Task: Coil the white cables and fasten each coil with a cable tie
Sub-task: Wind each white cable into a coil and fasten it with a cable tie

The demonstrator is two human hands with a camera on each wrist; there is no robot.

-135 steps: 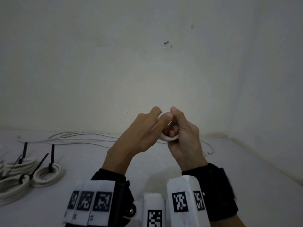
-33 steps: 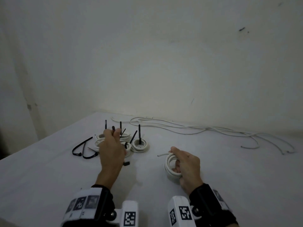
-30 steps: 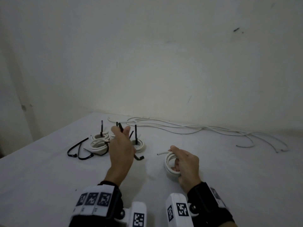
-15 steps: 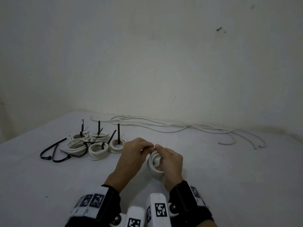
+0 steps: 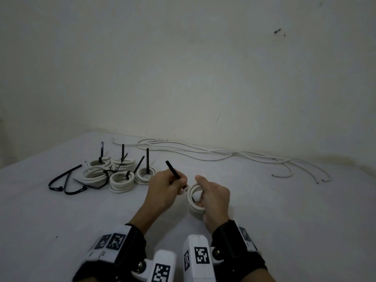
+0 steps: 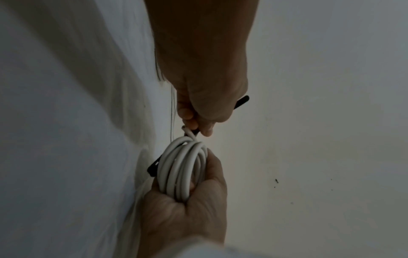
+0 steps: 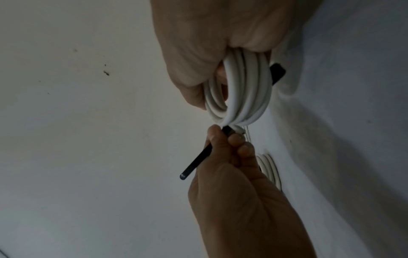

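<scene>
Clenched around the white coil (image 5: 195,200), our right hand (image 5: 213,198) holds it upright just above the tabletop (image 5: 284,231), fingers curled through the loops and thumb over the top. Our left hand (image 5: 162,192) pinches a black cable tie (image 5: 173,169) between thumb and fingertips, right at the coil's upper left edge, where the short loose end of the cable pokes out. The tie's free tail slants up and away to the left. In the left wrist view a dark tab (image 6: 154,167) shows on the far side of the coil, probably the tie's head, though the picture is too dim to be sure.

Further left on the tabletop sit five finished coils (image 5: 120,176) in a tight cluster, each bound with a black tie whose tail sticks up. Beside them, farther left, lie a few loose black ties (image 5: 65,180), bent into loops. Along the back, near the wall (image 5: 183,68), uncoiled white cables (image 5: 223,154) trail to the right, well apart from our hands.
</scene>
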